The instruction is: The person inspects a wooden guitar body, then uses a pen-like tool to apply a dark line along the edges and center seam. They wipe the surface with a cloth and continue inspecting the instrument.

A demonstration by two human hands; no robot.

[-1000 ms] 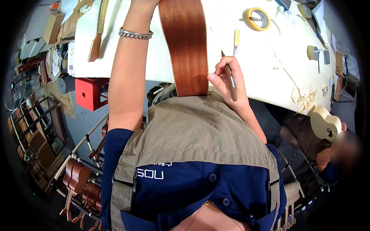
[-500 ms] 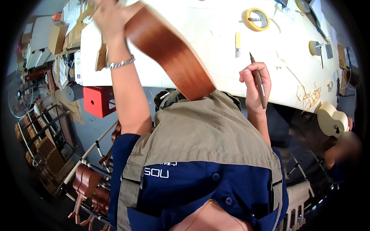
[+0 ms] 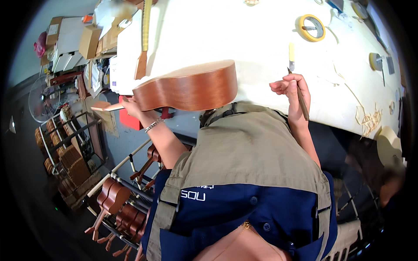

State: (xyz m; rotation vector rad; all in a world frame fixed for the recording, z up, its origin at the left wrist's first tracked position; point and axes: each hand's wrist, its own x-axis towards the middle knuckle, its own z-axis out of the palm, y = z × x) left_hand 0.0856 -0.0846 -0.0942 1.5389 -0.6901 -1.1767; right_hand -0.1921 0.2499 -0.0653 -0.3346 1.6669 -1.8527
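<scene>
Brown-sided ukulele (image 3: 187, 89) at the table's (image 3: 261, 43) near edge, left, gripped by the neck in the left hand (image 3: 133, 107); cannot tell whether resting or lifted. Could dip and scrape that edge, being held at one end only. Pinched in the right hand (image 3: 294, 98): pen (image 3: 303, 104), pointed far; could stray-mark the wood if swung left. Just beyond, knife (image 3: 291, 51), metal end near; could nick a finger if brushed. Farther right, tape (image 3: 321, 32); far left, spare neck (image 3: 146, 30), in the way of sliding farther; near left, red stool (image 3: 129, 118), close enough to bump.
</scene>
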